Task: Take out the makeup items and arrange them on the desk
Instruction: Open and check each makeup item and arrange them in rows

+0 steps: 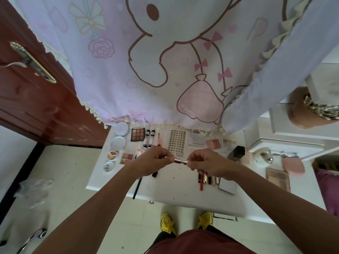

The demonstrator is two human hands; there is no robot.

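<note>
Above the white desk (165,189) my left hand (156,160) and my right hand (207,162) each pinch one end of a slim dark red makeup pencil (180,160) held level between them. My right hand also has several thin sticks tucked under its fingers. On the desk lie round compacts (118,143), a brown eyeshadow palette (138,134), small bottles (150,133), a false-lash card (177,143), a pink blush (212,143), a black box (236,152) and a row of pencils (207,179).
A long black brush (137,187) hangs over the desk's front edge. A grey square compact (228,186) and a brown palette (278,178) lie at the right. A printed lilac cloth (165,61) hangs behind the desk. A red-brown door (36,88) stands at the left.
</note>
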